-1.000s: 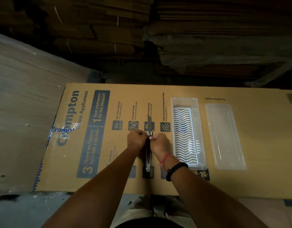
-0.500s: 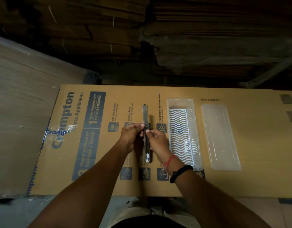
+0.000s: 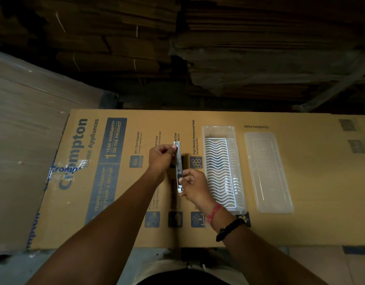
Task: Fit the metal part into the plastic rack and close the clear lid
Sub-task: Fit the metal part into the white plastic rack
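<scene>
A long narrow metal part [image 3: 179,161] is held lengthwise above the cardboard, pointing away from me. My left hand [image 3: 161,156] pinches its far end. My right hand [image 3: 193,185] grips its near end. To the right lies the clear plastic rack [image 3: 223,168], a long tray with a white wavy insert, about a hand's width from the part. The clear lid [image 3: 268,171] lies flat beside the rack, further right, apart from it.
Everything rests on a large flat printed cardboard box [image 3: 313,182]. A wrapped pale board [image 3: 29,140] lies at the left. Stacks of flattened cardboard [image 3: 239,48] rise behind the box. My lap is at the near edge.
My hands have spread apart along the metal part: the left slid toward its far end, the right toward its near end. The part sits slightly further from me.
</scene>
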`<state>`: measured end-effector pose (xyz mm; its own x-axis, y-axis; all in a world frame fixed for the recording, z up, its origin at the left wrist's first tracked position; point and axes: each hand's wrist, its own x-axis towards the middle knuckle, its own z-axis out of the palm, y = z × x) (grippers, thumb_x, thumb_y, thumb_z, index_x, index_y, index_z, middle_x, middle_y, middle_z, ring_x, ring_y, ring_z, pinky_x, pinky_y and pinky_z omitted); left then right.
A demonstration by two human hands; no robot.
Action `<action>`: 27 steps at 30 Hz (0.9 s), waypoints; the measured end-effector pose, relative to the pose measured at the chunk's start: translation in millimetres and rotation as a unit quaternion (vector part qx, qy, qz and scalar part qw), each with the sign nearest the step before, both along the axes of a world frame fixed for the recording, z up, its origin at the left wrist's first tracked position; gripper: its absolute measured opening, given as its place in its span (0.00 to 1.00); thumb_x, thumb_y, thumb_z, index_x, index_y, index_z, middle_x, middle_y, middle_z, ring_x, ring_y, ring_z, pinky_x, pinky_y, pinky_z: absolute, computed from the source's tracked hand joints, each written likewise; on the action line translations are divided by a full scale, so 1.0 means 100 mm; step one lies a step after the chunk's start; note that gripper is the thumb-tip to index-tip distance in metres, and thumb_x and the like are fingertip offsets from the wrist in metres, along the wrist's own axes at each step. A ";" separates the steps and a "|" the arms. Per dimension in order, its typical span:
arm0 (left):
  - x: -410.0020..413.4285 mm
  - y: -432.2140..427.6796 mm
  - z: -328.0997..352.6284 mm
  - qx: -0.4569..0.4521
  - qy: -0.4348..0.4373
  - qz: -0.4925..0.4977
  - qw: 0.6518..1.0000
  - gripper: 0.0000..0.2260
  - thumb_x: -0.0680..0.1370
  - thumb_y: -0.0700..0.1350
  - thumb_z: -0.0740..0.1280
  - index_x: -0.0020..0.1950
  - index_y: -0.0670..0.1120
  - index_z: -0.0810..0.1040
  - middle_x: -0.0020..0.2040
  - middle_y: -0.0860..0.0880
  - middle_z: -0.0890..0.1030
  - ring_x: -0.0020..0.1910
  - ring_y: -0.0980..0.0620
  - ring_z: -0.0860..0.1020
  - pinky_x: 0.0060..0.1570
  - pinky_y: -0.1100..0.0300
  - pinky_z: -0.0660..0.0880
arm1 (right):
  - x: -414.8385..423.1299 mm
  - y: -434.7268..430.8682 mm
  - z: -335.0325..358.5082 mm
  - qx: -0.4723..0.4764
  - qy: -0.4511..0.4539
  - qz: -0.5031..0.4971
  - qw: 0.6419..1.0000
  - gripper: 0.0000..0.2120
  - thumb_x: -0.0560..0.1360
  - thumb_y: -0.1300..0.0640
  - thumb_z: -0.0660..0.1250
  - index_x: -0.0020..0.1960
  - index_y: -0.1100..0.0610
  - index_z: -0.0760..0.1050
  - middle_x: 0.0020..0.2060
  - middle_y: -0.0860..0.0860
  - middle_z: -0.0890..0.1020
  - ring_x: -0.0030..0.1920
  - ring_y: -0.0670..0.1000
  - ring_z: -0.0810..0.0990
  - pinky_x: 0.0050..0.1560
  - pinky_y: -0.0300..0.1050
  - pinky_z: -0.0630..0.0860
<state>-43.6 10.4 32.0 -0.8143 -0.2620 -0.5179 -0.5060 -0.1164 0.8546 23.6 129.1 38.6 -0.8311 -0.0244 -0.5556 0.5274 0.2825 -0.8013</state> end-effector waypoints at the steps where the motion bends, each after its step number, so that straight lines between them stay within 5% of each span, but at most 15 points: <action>1: 0.01 0.01 -0.01 -0.024 0.006 -0.029 0.999 0.06 0.77 0.38 0.68 0.40 0.42 0.80 0.32 0.46 0.79 0.26 0.56 0.75 0.26 0.64 0.73 | 0.00 0.01 0.01 -0.002 0.000 -0.005 1.000 0.04 0.79 0.63 0.63 0.51 0.56 0.72 0.40 0.53 0.78 0.32 0.50 0.78 0.24 0.35 0.75; 5: 0.05 0.05 -0.04 -0.094 0.017 -0.095 0.991 0.05 0.76 0.34 0.66 0.49 0.35 0.81 0.40 0.41 0.82 0.33 0.51 0.77 0.33 0.62 0.76 | 0.00 0.05 0.00 0.002 0.003 -0.014 1.000 0.05 0.79 0.64 0.63 0.50 0.55 0.72 0.44 0.57 0.80 0.30 0.52 0.78 0.21 0.33 0.71; 9: 0.06 0.05 0.01 -0.126 0.026 -0.140 0.982 0.05 0.74 0.31 0.65 0.47 0.32 0.79 0.39 0.40 0.79 0.37 0.46 0.78 0.40 0.53 0.76 | 0.02 0.06 -0.03 0.009 -0.012 -0.012 1.000 0.07 0.79 0.63 0.62 0.56 0.60 0.74 0.46 0.57 0.79 0.31 0.52 0.78 0.20 0.32 0.70; 14: 0.04 0.05 0.11 -0.087 0.008 -0.116 0.989 0.10 0.72 0.29 0.67 0.37 0.42 0.77 0.33 0.43 0.78 0.29 0.48 0.77 0.30 0.59 0.77 | 0.02 0.02 0.01 0.006 0.007 -0.039 0.999 0.05 0.78 0.62 0.65 0.53 0.60 0.76 0.40 0.55 0.81 0.29 0.50 0.78 0.23 0.37 0.74; 18: 0.04 0.06 0.16 -0.063 0.003 -0.093 0.994 0.06 0.72 0.28 0.67 0.41 0.37 0.78 0.30 0.44 0.78 0.21 0.57 0.76 0.22 0.65 0.73 | 0.00 0.00 0.04 -0.001 0.011 -0.062 0.998 0.01 0.77 0.62 0.66 0.48 0.58 0.76 0.42 0.57 0.82 0.27 0.50 0.77 0.25 0.42 0.77; 23: 0.02 0.12 0.22 -0.052 0.000 -0.078 0.996 0.10 0.72 0.28 0.67 0.37 0.42 0.77 0.31 0.44 0.79 0.21 0.57 0.76 0.23 0.64 0.73 | -0.02 0.07 0.19 0.011 0.034 -0.045 0.998 0.07 0.75 0.59 0.70 0.52 0.59 0.77 0.34 0.51 0.80 0.30 0.49 0.79 0.30 0.48 0.81; 27: -0.04 0.27 0.27 -0.059 0.021 -0.081 0.995 0.13 0.73 0.29 0.66 0.34 0.46 0.77 0.31 0.47 0.79 0.25 0.56 0.76 0.28 0.63 0.74 | -0.06 0.16 0.27 0.146 0.124 0.005 0.981 0.13 0.69 0.51 0.74 0.49 0.55 0.78 0.34 0.50 0.83 0.35 0.51 0.82 0.37 0.49 0.81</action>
